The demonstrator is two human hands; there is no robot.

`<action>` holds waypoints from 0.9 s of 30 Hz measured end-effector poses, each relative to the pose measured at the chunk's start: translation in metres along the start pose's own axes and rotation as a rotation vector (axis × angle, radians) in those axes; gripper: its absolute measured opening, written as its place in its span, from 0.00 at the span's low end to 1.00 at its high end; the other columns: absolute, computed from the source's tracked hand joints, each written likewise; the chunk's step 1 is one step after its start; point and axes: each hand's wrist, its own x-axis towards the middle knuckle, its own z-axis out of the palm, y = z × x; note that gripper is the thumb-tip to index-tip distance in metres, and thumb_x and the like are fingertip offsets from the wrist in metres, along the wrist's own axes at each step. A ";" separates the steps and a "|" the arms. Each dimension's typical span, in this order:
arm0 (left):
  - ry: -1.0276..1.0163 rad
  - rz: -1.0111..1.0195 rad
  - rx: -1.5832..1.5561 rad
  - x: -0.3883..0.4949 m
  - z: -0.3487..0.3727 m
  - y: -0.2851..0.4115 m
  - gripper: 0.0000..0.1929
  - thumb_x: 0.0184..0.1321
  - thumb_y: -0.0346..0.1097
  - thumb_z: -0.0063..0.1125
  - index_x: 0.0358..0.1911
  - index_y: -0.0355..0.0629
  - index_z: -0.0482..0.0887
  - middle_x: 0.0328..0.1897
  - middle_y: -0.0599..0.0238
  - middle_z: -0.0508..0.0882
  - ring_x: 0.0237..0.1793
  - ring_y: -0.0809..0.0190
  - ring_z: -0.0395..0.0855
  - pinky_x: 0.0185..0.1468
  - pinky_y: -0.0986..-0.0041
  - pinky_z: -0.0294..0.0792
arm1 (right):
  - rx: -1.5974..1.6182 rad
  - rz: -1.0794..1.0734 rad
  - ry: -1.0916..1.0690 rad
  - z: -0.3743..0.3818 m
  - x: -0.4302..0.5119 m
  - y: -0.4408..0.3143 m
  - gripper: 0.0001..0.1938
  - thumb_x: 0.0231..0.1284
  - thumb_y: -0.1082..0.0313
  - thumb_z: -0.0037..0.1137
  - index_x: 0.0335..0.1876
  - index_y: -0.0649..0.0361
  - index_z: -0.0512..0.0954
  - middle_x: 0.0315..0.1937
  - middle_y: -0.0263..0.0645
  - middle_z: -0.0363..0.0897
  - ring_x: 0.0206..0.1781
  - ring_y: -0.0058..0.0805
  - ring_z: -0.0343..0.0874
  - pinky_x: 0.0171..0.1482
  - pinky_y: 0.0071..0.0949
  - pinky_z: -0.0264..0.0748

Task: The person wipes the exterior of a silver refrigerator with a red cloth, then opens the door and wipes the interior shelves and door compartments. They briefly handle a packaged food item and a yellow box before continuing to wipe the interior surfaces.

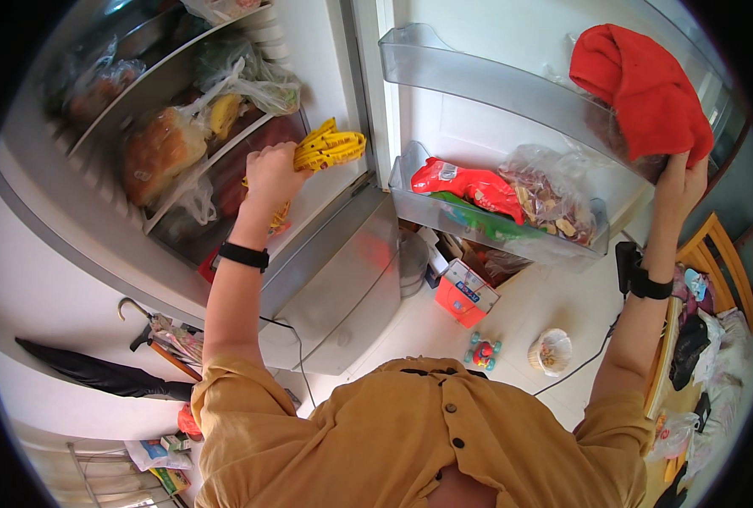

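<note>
My left hand (276, 173) grips a crumpled yellow printed plastic package (330, 147) in front of the fridge compartment. Part of the yellow wrapping hangs below the fist. My right hand (682, 184) holds a red cloth (646, 95) at the right end of the upper door shelf (478, 73); most of my fingers are hidden behind it. In the lower door shelf (452, 213) lie a red packet (468, 187), a green packet (471, 216) and a clear bag of dried food (554, 197). Bagged bread (160, 152) rests on a fridge shelf to the left.
Below the door, a red and white carton (465, 295) stands among other boxes. A toy skateboard (483, 351) and a lined waste bin (549, 351) are on the floor. A wooden chair (719, 267) is at right, umbrellas (103, 365) at left. A cable (300, 355) hangs beside me.
</note>
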 end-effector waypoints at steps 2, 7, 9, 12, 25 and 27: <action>-0.023 0.019 0.083 0.009 0.026 0.000 0.19 0.49 0.49 0.75 0.39 0.46 0.86 0.42 0.63 0.89 0.49 0.53 0.86 0.57 0.53 0.71 | -0.032 -0.005 -0.001 -0.001 0.000 0.001 0.19 0.80 0.59 0.51 0.65 0.66 0.77 0.59 0.42 0.83 0.60 0.30 0.80 0.64 0.27 0.70; -0.195 -0.137 0.287 0.019 0.078 -0.005 0.36 0.54 0.49 0.73 0.66 0.46 0.76 0.60 0.62 0.85 0.63 0.54 0.79 0.68 0.45 0.64 | -0.067 -0.031 -0.003 -0.002 0.000 -0.001 0.19 0.80 0.59 0.52 0.64 0.65 0.77 0.58 0.44 0.84 0.59 0.32 0.81 0.63 0.28 0.71; -0.268 -0.165 0.262 0.021 0.088 -0.006 0.44 0.54 0.50 0.74 0.74 0.46 0.67 0.66 0.60 0.80 0.68 0.53 0.75 0.72 0.42 0.59 | -0.085 -0.032 -0.004 -0.003 0.000 -0.002 0.19 0.80 0.59 0.52 0.64 0.65 0.77 0.57 0.44 0.84 0.59 0.33 0.82 0.63 0.29 0.71; -0.342 -0.213 0.213 0.019 0.090 -0.003 0.49 0.53 0.51 0.75 0.78 0.46 0.63 0.72 0.58 0.75 0.74 0.52 0.69 0.76 0.39 0.55 | -0.089 -0.023 -0.017 -0.004 0.000 -0.004 0.19 0.80 0.59 0.52 0.64 0.64 0.77 0.57 0.45 0.84 0.59 0.34 0.82 0.63 0.29 0.72; -0.200 -0.087 0.207 -0.040 0.041 0.005 0.40 0.55 0.51 0.74 0.73 0.53 0.73 0.76 0.57 0.73 0.77 0.51 0.66 0.77 0.39 0.54 | -0.056 -0.001 0.011 0.000 -0.001 -0.001 0.20 0.80 0.58 0.52 0.65 0.65 0.78 0.56 0.42 0.85 0.58 0.30 0.81 0.63 0.27 0.71; -0.185 -0.044 0.217 -0.047 0.041 0.003 0.34 0.56 0.49 0.73 0.67 0.52 0.77 0.70 0.58 0.77 0.74 0.51 0.69 0.74 0.42 0.58 | -0.042 -0.024 0.015 0.000 -0.002 0.004 0.20 0.80 0.58 0.52 0.65 0.65 0.78 0.56 0.42 0.85 0.58 0.29 0.81 0.63 0.26 0.71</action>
